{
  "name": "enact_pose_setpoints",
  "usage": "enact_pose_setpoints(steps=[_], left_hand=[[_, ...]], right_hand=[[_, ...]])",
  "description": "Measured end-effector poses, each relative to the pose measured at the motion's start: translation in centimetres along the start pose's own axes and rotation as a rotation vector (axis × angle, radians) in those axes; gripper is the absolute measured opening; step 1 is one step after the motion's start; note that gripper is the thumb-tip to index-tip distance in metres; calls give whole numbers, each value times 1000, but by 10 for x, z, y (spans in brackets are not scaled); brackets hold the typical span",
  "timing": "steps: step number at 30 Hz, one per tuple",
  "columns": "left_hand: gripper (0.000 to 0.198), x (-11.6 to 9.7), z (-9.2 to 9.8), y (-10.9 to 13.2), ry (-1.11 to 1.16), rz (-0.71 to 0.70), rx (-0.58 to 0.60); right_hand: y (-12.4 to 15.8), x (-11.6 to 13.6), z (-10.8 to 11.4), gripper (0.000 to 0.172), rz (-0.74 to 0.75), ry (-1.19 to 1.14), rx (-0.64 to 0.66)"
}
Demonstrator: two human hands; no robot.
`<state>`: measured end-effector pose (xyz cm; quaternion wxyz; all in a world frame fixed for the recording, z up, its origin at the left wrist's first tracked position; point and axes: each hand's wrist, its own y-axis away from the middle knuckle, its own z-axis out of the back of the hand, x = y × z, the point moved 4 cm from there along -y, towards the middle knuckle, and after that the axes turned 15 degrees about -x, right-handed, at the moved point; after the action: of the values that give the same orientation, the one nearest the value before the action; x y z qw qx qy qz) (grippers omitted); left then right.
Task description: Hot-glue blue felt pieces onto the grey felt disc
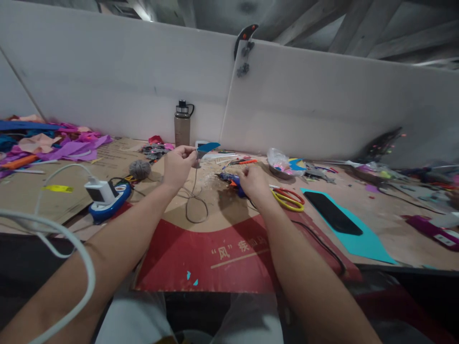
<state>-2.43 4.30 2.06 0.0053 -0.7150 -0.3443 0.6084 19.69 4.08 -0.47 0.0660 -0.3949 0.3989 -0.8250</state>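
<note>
My left hand [180,165] is raised over the cardboard-covered table and pinches a small blue paper piece [208,147] between thumb and fingers. A thin dark wire [195,200] hangs from that hand and loops on the cardboard. My right hand [252,181] lies lower to the right, its fingers curled on a blue glue gun [230,180] that rests on the table. Yellow and red scissors [288,197] lie just right of that hand.
A black phone [333,213] lies on a teal sheet [362,241]. A grey bottle [182,124] stands by the white partition. Purple and pink paper scraps [60,145] pile at left. A white charger on a blue power strip [105,196] and a white cable [64,248] sit near left.
</note>
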Motion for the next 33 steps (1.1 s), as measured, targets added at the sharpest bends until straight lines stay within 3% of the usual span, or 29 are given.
enact_pose_setpoints(steps=[2, 7, 10, 18, 25, 33], left_hand=[[13, -5, 0, 4, -98, -88, 3], [11, -21, 0, 16, -237, -308, 46], [10, -25, 0, 18, -236, -302, 43], [13, -5, -6, 12, -13, 34, 45], [15, 3, -9, 12, 31, 25, 91], [17, 0, -10, 15, 156, 154, 89]], right_hand=[[4, 18, -12, 16, -159, -137, 15], [20, 70, -55, 20, -447, -791, 203], [26, 80, -61, 22, -529, -856, 245], [21, 80, -38, 23, -131, -516, 37], [23, 83, -36, 27, -32, -455, 3], [24, 87, -28, 30, 103, -299, -1]])
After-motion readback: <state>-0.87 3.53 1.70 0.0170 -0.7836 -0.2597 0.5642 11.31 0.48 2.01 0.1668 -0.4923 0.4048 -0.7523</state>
